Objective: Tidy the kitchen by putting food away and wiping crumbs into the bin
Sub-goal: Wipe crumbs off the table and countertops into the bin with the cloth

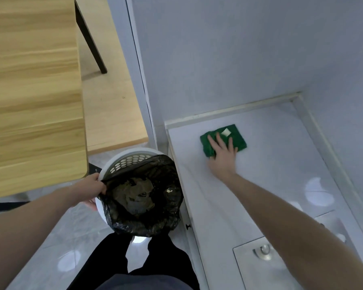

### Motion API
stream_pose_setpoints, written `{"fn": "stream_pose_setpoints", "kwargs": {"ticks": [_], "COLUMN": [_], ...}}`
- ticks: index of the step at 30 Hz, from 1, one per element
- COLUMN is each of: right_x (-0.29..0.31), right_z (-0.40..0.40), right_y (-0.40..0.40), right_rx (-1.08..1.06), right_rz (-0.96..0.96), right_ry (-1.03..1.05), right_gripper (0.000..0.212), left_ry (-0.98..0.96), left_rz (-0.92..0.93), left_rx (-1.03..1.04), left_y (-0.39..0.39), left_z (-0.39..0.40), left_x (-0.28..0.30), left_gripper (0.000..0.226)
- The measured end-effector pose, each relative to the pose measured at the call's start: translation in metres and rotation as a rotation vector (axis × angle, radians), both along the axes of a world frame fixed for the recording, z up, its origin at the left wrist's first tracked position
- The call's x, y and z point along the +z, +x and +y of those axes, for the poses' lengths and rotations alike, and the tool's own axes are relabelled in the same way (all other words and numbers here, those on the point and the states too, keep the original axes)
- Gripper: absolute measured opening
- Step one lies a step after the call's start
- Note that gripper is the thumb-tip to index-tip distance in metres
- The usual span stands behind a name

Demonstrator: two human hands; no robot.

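Right hand (222,155) pressed flat, fingers spread, on green cloth (223,141) (white table (228,195)), left hand (93,186) gripped bin (134,162) rim.

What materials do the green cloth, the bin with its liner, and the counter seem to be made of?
Green cloth: soft woven or microfibre fabric, matte, folded, with a white label.
Bin: probably white plastic, going by its smooth rim and round perforations.
Liner: thin black plastic film, crinkled and shiny.
Counter: white and glossy with faint grey veins and light reflections; perhaps marble or an imitation.

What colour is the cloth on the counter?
Green, with a small white tag; the cloth shows best in the head view.
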State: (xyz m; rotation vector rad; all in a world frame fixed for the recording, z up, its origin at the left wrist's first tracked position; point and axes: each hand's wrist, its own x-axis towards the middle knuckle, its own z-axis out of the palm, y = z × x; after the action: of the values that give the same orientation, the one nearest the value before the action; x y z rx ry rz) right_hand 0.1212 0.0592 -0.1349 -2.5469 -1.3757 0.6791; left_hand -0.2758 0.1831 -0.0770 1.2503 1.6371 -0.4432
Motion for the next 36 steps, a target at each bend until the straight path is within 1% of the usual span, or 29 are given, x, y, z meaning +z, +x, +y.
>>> {"fn": "stream_pose_setpoints", "kwargs": {"ticks": [3, 6, 8, 11, 13, 16, 18, 20, 22, 25, 28, 30, 33, 36], "right_x": [0.000, 0.003, 0.010, 0.040, 0.064, 0.098, 0.112, 0.119, 0.114, 0.083, 0.042, 0.023, 0.015, 0.016], "right_z": [-0.024, -0.048, -0.058, -0.065, -0.071, -0.085, -0.097, -0.110, -0.123, -0.139, -0.149, -0.148, -0.137, -0.124], "right_y": [-0.076, -0.123, -0.130, -0.116, -0.098, -0.062, -0.036, -0.012, 0.009, 0.034, 0.042, 0.038, 0.022, -0.008], "right_rx": [0.152, 0.178, 0.092, -0.205, -0.346, -0.469, -0.519, -0.542, -0.545, -0.485, -0.392, -0.374, -0.403, -0.351], "right_rz": [0.030, 0.081, 0.207, 0.382, 0.451, 0.442, 0.387, 0.259, 0.134, 0.028, 0.025, 0.029, 0.012, -0.003], "right_ry": [0.084, 0.142, 0.194, 0.325, 0.451, 0.629, 0.682, 0.644, 0.558, 0.350, 0.056, -0.051, -0.089, -0.086], "right_gripper": [0.073, 0.071, 0.070, 0.064, 0.068, 0.067, 0.067, 0.071, 0.070, 0.068, 0.068, 0.069, 0.069, 0.071], "left_ry": [0.002, -0.013, -0.014, -0.012, -0.012, -0.007, -0.004, -0.003, -0.001, 0.006, 0.009, 0.003, -0.002, -0.004], "left_rz": [-0.025, -0.036, -0.045, -0.051, -0.051, -0.049, -0.052, -0.056, -0.057, -0.050, -0.051, -0.053, -0.056, -0.063], "left_rx": [0.029, 0.059, 0.080, 0.094, 0.094, 0.081, 0.075, 0.080, 0.075, 0.075, 0.077, 0.075, 0.077, 0.074], "left_y": [-0.003, -0.008, -0.010, -0.012, -0.014, -0.015, -0.015, -0.015, -0.016, -0.016, -0.016, -0.016, -0.017, -0.018], "left_z": [-0.011, -0.025, -0.031, -0.035, -0.035, -0.035, -0.034, -0.034, -0.033, -0.033, -0.033, -0.032, -0.031, -0.031], "left_x": [-0.001, -0.004, -0.005, -0.006, -0.008, -0.010, -0.011, -0.012, -0.014, -0.016, -0.017, -0.017, -0.018, -0.019], "left_gripper": [0.036, 0.037, 0.035, 0.035, 0.036, 0.036, 0.035, 0.034, 0.034, 0.034, 0.034, 0.034, 0.033, 0.033]}}
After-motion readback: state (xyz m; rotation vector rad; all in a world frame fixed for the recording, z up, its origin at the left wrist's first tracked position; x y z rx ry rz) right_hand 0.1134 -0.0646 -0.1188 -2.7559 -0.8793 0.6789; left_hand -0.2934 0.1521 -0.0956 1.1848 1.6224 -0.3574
